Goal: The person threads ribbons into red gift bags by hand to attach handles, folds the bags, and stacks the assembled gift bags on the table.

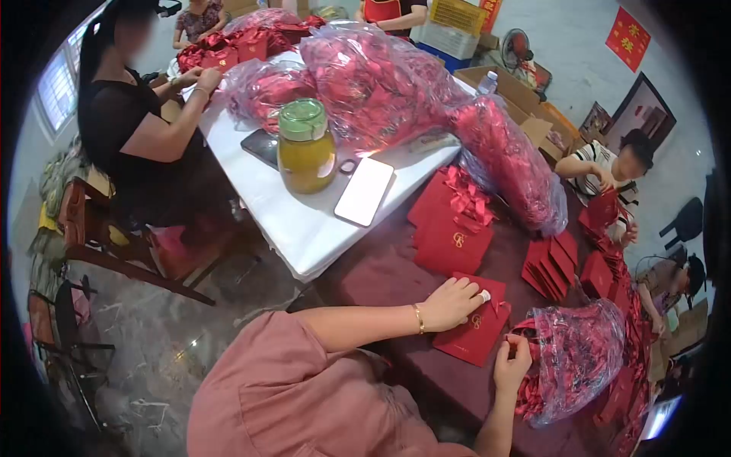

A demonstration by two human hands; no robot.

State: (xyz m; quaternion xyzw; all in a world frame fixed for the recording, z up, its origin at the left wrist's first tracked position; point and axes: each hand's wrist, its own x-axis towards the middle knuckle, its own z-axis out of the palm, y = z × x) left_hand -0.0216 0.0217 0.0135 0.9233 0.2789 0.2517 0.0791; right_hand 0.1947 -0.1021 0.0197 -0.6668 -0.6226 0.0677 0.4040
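A red gift bag (470, 340) with gold lettering lies flat on the dark red tablecloth. My left hand (453, 305) rests on its upper part, fingers spread and palm down, beside a small white item (485, 295) and the bag's ribbon. To the right, my right hand (512, 364) is curled at the bag's right edge, thumb and fingertips together by the end of a clear plastic bag (579, 358) full of red ribbon pieces. What its fingertips hold is too small to make out.
Stacked red bags (454, 244) with ribbons lie ahead, more (550, 266) to the right. A white table (304, 244) bears a jar (306, 156), a phone (365, 192) and plastic-wrapped red bundles (373, 84). Several people sit or stand around.
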